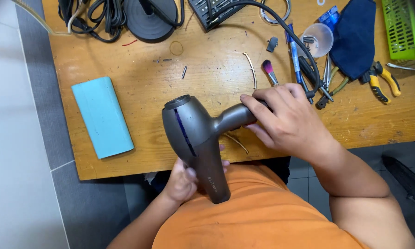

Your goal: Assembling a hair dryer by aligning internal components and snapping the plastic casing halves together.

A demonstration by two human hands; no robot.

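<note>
The dark grey metallic hair dryer [196,138] is held in both hands over the near edge of the worn wooden workbench [138,97].

Nearest the orange-shirted body, the left hand [184,182] curls around the dryer's lower barrel end, propping it from beneath so the weight rests there. The right hand [288,122] is closed around the handle, fingers wrapped over the top, which keeps the body level and its blue side stripe turned up to view. Beyond it, a thin curved metal strip [250,69] and a small pink-tipped brush [269,72] lie within easy reach. To the left rests a pale blue rectangular block [102,116]. Farther off sit yellow-handled pliers [382,82], a dark blue cloth [354,37], a clear plastic cup [316,38], and coiled black cables [101,16].
</note>
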